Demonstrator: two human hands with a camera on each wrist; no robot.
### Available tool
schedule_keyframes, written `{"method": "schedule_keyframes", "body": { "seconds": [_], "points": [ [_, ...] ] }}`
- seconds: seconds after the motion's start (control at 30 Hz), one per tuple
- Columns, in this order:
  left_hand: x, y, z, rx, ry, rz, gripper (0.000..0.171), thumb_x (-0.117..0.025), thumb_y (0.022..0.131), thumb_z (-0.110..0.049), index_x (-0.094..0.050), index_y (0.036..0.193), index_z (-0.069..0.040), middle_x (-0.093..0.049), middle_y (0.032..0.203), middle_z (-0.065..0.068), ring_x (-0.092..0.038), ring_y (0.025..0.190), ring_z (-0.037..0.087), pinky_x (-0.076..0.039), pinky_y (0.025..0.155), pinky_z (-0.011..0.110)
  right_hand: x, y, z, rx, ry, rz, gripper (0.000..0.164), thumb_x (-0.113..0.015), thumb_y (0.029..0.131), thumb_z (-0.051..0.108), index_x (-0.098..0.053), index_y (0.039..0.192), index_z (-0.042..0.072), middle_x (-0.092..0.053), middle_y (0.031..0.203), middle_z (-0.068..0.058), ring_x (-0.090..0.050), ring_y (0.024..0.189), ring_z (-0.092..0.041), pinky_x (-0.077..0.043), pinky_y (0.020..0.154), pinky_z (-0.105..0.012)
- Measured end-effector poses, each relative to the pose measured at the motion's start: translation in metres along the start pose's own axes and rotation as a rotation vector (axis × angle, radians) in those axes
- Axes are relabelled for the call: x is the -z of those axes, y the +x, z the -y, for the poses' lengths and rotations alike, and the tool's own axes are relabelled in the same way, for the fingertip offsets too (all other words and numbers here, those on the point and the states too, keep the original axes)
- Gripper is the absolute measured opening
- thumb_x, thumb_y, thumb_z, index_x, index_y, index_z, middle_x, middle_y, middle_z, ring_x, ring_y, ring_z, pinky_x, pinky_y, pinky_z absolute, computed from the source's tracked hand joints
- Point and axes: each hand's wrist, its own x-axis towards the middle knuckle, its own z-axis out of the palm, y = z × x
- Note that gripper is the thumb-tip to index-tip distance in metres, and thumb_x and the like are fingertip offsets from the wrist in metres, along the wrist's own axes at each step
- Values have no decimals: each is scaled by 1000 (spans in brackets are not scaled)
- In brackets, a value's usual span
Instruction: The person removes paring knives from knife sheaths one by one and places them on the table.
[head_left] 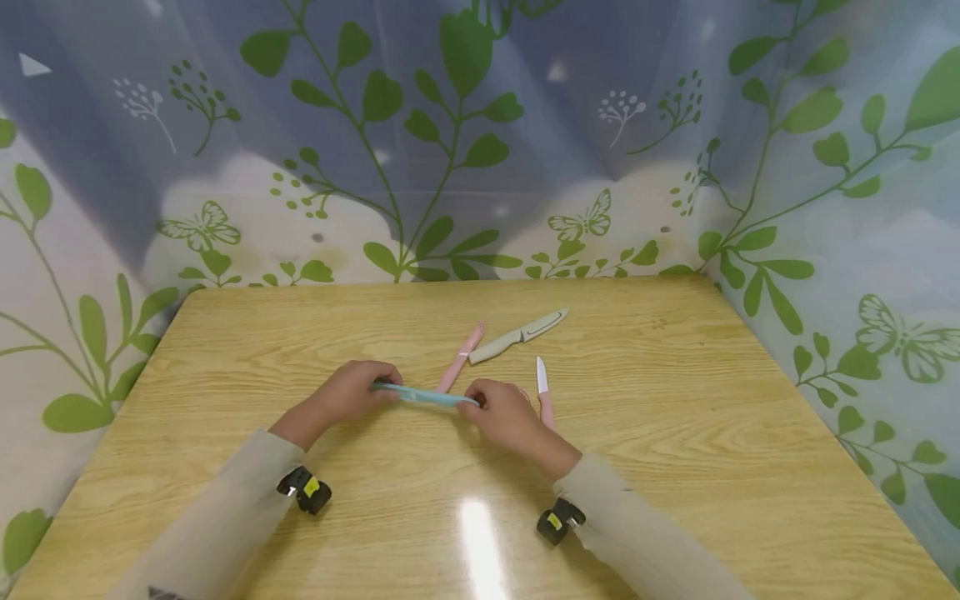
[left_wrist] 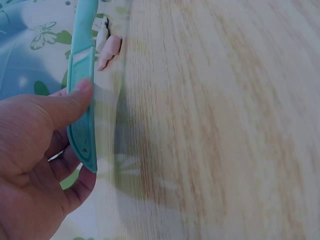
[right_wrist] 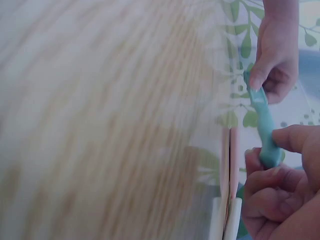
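A teal paring knife point(head_left: 431, 397) in a matching sheath point(left_wrist: 81, 117) is held level above the table between both hands. My left hand point(head_left: 358, 393) pinches the sheath end, thumb on its flat side. The handle point(right_wrist: 265, 125) is gripped near its butt by the thumb and curled fingers of my right hand point(head_left: 508, 415). Just beyond lie a pink knife point(head_left: 459, 360) and a larger beige knife point(head_left: 497, 346) with a covered blade. To the right of my right hand, another pink-handled knife point(head_left: 545, 396) shows a bare pale blade; the hand partly hides something pink beside it.
The wood-grain table point(head_left: 675, 417) runs back to a leaf-patterned curtain point(head_left: 465, 208), which also hangs at both sides. A wrist camera point(head_left: 306, 490) is strapped over the left sleeve and another camera point(head_left: 558, 521) over the right.
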Motion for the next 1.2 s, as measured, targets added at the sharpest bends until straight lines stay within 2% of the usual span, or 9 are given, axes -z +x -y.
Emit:
{"method": "schedule_keyframes", "body": {
  "seconds": [0.13, 0.37, 0.57, 0.73, 0.83, 0.97, 1.07, 1.2],
  "points": [
    [0, -2, -2, -1, -42, -8, 7, -68, 88, -15, -66, 94, -11, -68, 90, 3, -58, 79, 17, -50, 73, 41, 3, 1, -6, -11, 61, -27, 18, -60, 94, 27, -64, 95, 10, -62, 81, -2, -50, 62, -12, -41, 51, -24],
    [3, -4, -9, 13, -175, -6, 9, -67, 90, -17, -68, 97, -12, -69, 89, 1, -57, 79, 16, -49, 73, 38, 11, 4, -17, -20, 195, -59, 18, -60, 95, 27, -64, 95, 9, -63, 83, -4, -53, 71, -17, -44, 55, -27],
    [6, -6, -16, 36, -297, -11, 14, -66, 90, -20, -70, 100, -10, -70, 91, 4, -58, 79, 17, -50, 72, 37, 17, 2, -21, -39, 419, -26, 21, -56, 97, 24, -64, 99, 4, -64, 89, -21, -49, 65, -23, -41, 53, -27],
    [5, -8, -17, 84, -455, -11, 20, -65, 91, -21, -70, 103, -6, -70, 98, 11, -59, 83, 19, -50, 73, 36, 18, 0, -19, -72, 587, -20, 24, -55, 98, 20, -62, 103, -2, -62, 92, -27, -54, 68, -30, -40, 52, -25],
    [6, -10, -18, 120, -536, -12, 24, -65, 91, -22, -69, 108, -4, -69, 103, 14, -60, 88, 22, -52, 77, 41, 18, -1, -18, -98, 653, -29, 23, -54, 98, 18, -61, 105, -3, -65, 93, -23, -60, 71, -27, -44, 54, -26],
    [7, -12, -23, 160, -594, -34, 28, -64, 92, -24, -68, 111, -5, -69, 102, 19, -62, 90, 27, -51, 81, 48, 19, 0, -17, -132, 747, -48, 23, -53, 99, 18, -60, 107, -3, -68, 94, -16, -66, 73, -19, -50, 58, -26],
    [8, -11, -27, 183, -669, -55, 28, -64, 92, -23, -67, 111, -3, -70, 99, 22, -65, 87, 26, -51, 81, 50, 20, 0, -16, -133, 846, -62, 25, -52, 99, 18, -58, 110, -5, -68, 97, -16, -68, 77, -17, -54, 64, -26],
    [7, -10, -32, 212, -814, -59, 28, -63, 92, -15, -64, 113, 4, -71, 99, 21, -68, 86, 20, -54, 83, 46, 21, 1, -13, -135, 964, -65, 28, -50, 100, 17, -55, 114, -7, -67, 104, -21, -69, 84, -18, -57, 74, -29]
  ]
}}
